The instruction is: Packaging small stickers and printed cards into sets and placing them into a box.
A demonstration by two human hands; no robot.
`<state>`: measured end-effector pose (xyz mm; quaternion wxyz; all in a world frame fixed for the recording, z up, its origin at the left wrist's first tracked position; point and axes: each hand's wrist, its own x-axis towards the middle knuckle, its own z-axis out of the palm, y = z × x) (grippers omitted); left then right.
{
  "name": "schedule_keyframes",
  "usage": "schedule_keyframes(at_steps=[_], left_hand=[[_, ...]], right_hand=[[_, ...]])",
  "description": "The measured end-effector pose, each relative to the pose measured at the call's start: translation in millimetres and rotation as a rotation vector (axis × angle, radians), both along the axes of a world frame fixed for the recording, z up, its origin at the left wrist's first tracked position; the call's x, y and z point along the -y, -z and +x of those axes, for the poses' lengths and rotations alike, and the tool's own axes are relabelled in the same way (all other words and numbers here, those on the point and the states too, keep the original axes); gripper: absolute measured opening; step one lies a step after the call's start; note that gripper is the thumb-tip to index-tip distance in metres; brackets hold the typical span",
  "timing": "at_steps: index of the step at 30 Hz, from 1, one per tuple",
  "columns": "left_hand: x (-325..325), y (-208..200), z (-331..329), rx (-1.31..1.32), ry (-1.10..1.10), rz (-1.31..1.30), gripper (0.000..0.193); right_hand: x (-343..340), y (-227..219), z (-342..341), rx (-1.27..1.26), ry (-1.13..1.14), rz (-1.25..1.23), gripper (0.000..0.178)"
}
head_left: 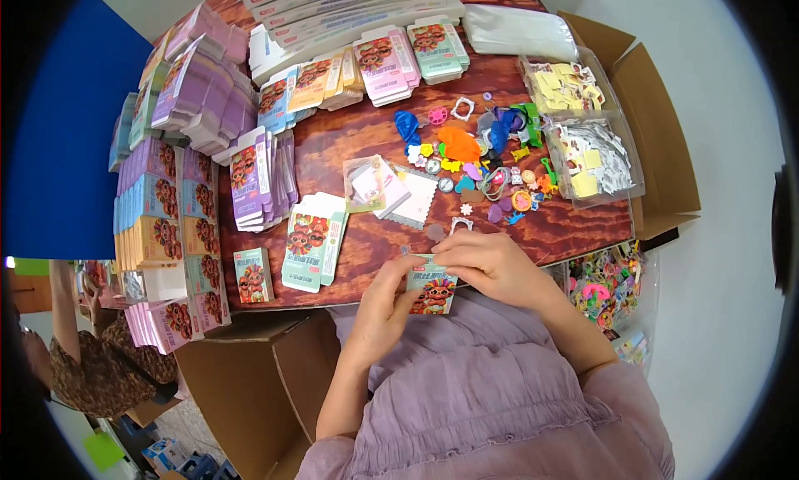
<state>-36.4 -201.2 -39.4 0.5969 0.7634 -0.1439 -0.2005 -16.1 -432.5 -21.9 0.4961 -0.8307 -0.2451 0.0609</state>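
Note:
A small green cardboard box (434, 297) with a cartoon picture is held upright at the table's front edge, above my lap. My left hand (384, 304) grips its left side, thumb on the front. The fingers of my right hand (489, 268) are pressed together at its top right edge, where the flap is hidden by them. Just beyond my hands lie a white frame-shaped piece (461, 224) and a heap of small colourful trinkets (466, 151). Flat green boxes (308, 243) lie left of my hands, with a small closed orange box (253, 275) beside them.
Flat boxes (270, 174) and packed box stacks (162, 197) line the left side. White cards (408, 199) lie mid-table. Clear trays of paper pieces (595, 160) stand at right, beside a carton (662, 139). Another carton (250, 388) is below left; a person (108, 363) works beyond it.

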Motion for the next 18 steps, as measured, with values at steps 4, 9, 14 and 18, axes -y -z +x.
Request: schedule_keyframes(at_steps=[4, 9, 14, 18], left_hand=[[-14, -3, -2, -0.051, -0.142, -0.027, 0.042], [-110, -28, 13, 0.197, -0.766, 0.092, 0.045], [-179, 6, 20, 0.37, -0.864, 0.753, 0.037], [-157, 10, 19, 0.453, -0.859, 1.077, 0.038]], right_hand=[[-20, 5, 6, -0.204, 0.049, 0.109, 0.021], [-69, 30, 32, 0.091, 0.149, 0.025, 0.021], [-152, 39, 68, 0.28, 0.146, -0.149, 0.041], [-190, 48, 67, 0.468, 0.144, -0.449, 0.051]])
